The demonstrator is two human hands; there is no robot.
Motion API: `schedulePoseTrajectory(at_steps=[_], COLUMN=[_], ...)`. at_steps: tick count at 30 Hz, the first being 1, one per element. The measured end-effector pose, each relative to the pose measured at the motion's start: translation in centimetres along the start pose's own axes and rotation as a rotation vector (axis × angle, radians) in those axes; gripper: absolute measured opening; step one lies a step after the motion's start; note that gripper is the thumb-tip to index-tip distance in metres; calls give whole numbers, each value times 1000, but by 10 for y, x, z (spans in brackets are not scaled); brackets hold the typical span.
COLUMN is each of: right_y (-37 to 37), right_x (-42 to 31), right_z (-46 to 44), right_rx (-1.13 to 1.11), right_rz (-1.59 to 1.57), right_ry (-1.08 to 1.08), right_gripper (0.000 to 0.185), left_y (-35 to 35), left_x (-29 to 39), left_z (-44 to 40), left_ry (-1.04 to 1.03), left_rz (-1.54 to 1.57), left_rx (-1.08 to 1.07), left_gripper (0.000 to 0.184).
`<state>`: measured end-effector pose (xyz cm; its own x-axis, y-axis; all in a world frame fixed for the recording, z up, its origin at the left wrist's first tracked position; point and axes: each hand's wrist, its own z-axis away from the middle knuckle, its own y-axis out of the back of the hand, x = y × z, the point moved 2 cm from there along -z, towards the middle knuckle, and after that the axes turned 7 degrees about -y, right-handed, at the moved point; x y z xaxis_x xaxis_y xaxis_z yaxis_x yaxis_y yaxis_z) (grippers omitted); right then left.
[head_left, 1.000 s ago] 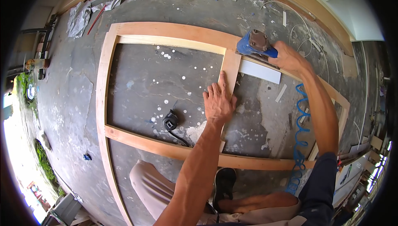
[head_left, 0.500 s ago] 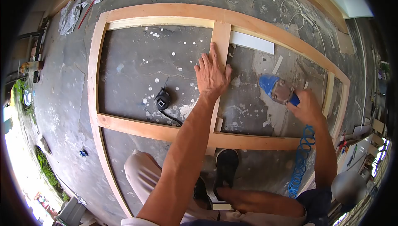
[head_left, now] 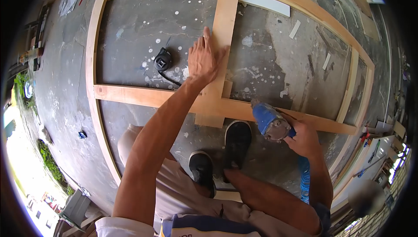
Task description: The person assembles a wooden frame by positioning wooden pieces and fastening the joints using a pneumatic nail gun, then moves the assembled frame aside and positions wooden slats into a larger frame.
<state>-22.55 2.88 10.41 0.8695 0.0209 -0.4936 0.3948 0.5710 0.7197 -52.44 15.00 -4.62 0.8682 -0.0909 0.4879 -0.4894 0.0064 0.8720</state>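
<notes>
My left hand (head_left: 203,61) rests on the upright plank (head_left: 227,13) of a wooden frame, near its left edge, fingers stretched out and spread. In my right hand (head_left: 305,139) is a blue and grey air nail gun (head_left: 273,123). Its nose points up and left, close to the crosswise plank (head_left: 244,108); whether it touches the wood I cannot tell. A coiled blue hose (head_left: 304,180) hangs below that hand. Where the upright and crosswise planks meet, a short wood block (head_left: 210,120) sticks out underneath. Left of my left hand lies a black tape measure (head_left: 163,60) on the floor.
The frame's outer rail (head_left: 92,50) runs round the grey concrete floor (head_left: 52,97). A white strip (head_left: 265,3) lies inside its upper part. My shoes (head_left: 237,139) stand just below the crosswise plank. Boards and tools (head_left: 370,158) are stacked at the right.
My right hand has brought the nail gun down and left to the crosswise plank. My left hand has slid down the upright plank towards the joint. The view has tilted downward.
</notes>
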Motion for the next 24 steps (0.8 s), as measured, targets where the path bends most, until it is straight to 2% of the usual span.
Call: schedulePoseTrajectory(at_steps=[2,5,6,8,9,15,18,20,24], right_y=[-4,-6,-11,-20,-22,-30,-31,-29,-30], right_x=[-12,-36,-38,-42,-46,-60,-64,-68,-72], right_z=[-8,-25,-30,-40,-44,-68,-71,-74,-74], right_rx=[-134,-246,-252,-96,-114,-332,-336,-328,-289], right_rz=[55,37,46,38,49,113,89,53,24], right_ry=[-57,-77,-71,178,184,52,89,55,78], right_gripper=[64,64,64,66,66,66,66,65,63], left_y=[-4,1,-1,-8,-5,1,-3,-4,-2], left_x=[-5,-1,-3,-6,-6,-3,-5,-5,-4], left_z=[32,51,51,51,50,51,52,52,52], left_ry=[-96,22,33,-15,-40,-10,-15,-60,-32], left_rz=[12,47,49,39,60,93,100,49,80], left_rx=[-41,-94,-88,-93,-61,-93,-81,33,-5], left_gripper=[87,80,80,71,64,59,60,53,53])
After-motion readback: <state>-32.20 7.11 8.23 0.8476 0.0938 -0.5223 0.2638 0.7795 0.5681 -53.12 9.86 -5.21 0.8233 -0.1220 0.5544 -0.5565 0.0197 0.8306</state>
